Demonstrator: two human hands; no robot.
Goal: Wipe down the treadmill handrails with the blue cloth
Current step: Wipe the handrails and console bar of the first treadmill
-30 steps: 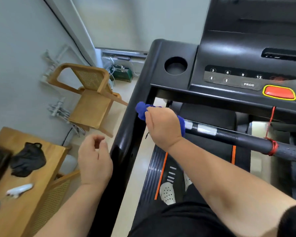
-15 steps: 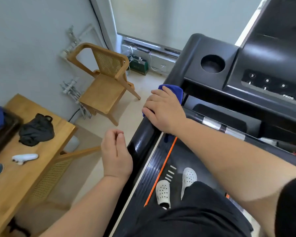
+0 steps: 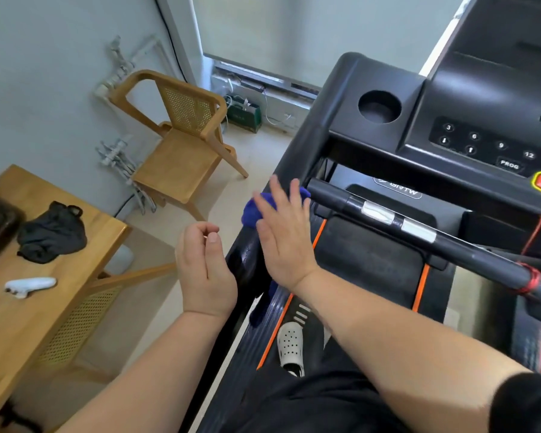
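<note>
The blue cloth (image 3: pixel 251 210) lies on the black left handrail (image 3: pixel 242 260) of the treadmill. My right hand (image 3: pixel 283 235) presses flat on the cloth with straight, spread fingers; a blue end hangs below my wrist. My left hand (image 3: pixel 205 270) hovers just left of the rail, fingers loosely curled, holding nothing. The front crossbar (image 3: pixel 419 235) with silver pulse pads runs to the right.
The console (image 3: pixel 481 145) with buttons and a cup holder (image 3: pixel 379 106) is ahead. A wooden chair (image 3: pixel 181 145) stands by the wall. A wooden table (image 3: pixel 22 314) at left carries a black cloth bundle (image 3: pixel 52 232) and a white object (image 3: pixel 28 286). My white shoe (image 3: pixel 291 345) is on the belt.
My right hand has flattened on the cloth and slid back down the left handrail, toward me. The left hand stays beside the rail. The view shifted right.
</note>
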